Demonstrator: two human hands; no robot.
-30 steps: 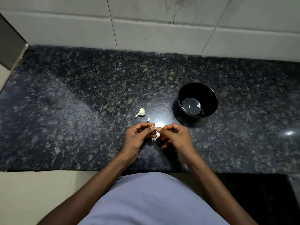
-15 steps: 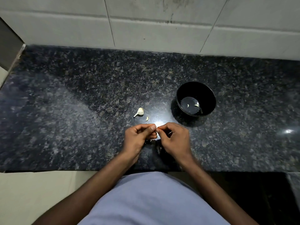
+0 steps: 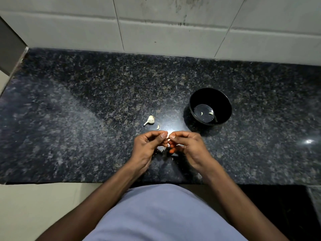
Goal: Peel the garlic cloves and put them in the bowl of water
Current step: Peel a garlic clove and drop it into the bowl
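Counter (image 3: pixel 86 119) is dark speckled granite running under both your hands, tiled wall (image 3: pixel 173 32) behind it. Bowl (image 3: pixel 224 100) sits up and to the right of your fingertips, near but not touching; shallow water in the bottom with two pale peeled cloves (image 3: pixel 210 113) in it already. Your left hand (image 3: pixel 147 148) and right hand (image 3: pixel 189 146) meet at the thumb tips, fingers of both curled in and pinched on one small clove (image 3: pixel 168 136) held between them above the counter. Only a sliver of that clove shows, so I can't tell how much skin is left on it. Garlic head (image 3: pixel 150 120) with its stem lies just beyond your left fingertips, and one loose clove (image 3: pixel 157 127) lies between it and your fingers, both on the counter, neither touched. A few pale skin scraps (image 3: pixel 162 149) lie under your hands. My read: you're mid-peel on the clove in hand, task partly done, two in the water, at least one loose clove plus whatever is left on the head to go. Next move calls for stripping the last skin with the thumbnails without losing the pinch, then carrying the clove up and right with your right hand and releasing it over the water, low enough not to splash. Small and slick once bare, so grip risk goes up.
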